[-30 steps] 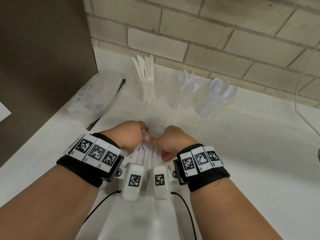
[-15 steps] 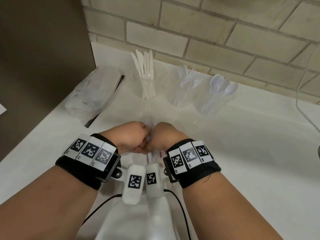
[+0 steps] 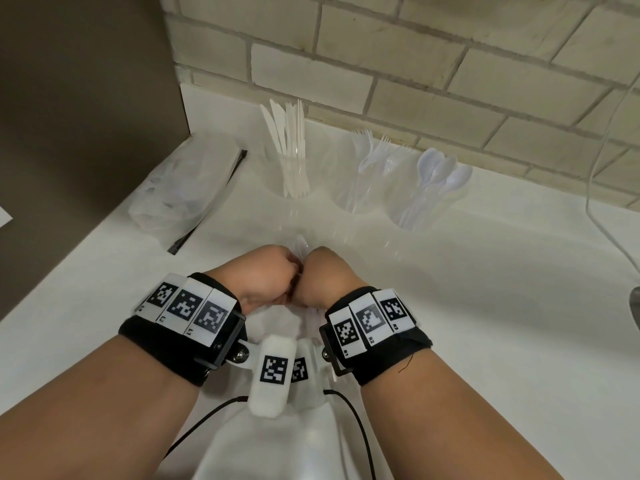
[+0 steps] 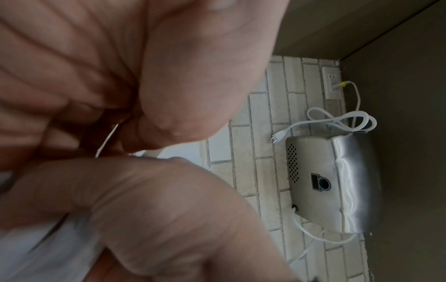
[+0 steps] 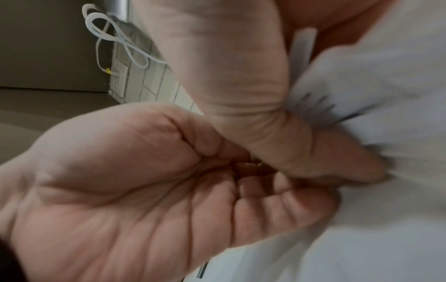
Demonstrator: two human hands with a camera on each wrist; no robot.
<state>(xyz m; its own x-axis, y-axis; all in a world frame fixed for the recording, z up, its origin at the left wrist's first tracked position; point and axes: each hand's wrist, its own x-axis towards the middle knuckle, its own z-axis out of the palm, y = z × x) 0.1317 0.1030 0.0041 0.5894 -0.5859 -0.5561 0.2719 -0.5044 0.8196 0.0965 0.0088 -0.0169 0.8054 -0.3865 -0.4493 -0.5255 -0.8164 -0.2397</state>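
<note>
Three clear cups in a row on the white counter [image 3: 485,306], close to the brick wall [image 3: 415,64]. In the left cup [image 3: 291,188], white knives [image 3: 287,129], standing up. In the middle cup [image 3: 346,199], see-through forks [image 3: 367,143], leaning. In the right cup [image 3: 408,216], pale spoons [image 3: 440,168], leaning to the right. Left of the cups, a floppy clear bag [image 3: 180,188] lying flat, with something inside too hard to make out.

In front of the cups, left hand [image 3: 266,278] and right hand [image 3: 329,278] balled up and pressed tight together. Both wrapped round a bundle of plastic cutlery [image 3: 300,245], low over the counter and well apart from the cups. Cannot tell if touching the counter. From the head view, only a little clear tip poking up between the two fists.

More to see from the right wrist: blurry fork tips [image 5: 316,106] and a flat white handle [image 5: 304,43] sticking out past the left hand, and right fingers [image 5: 265,194] curled in hard. From the left wrist, just a thin white edge of the bundle peeking between curled fingers.

Best seen from the left wrist: a shiny silver machine [image 4: 337,181] against the brick wall, a looped white cord [image 4: 337,122] beside it, and a wall socket [image 4: 329,84]. No cups in either wrist view.
</note>
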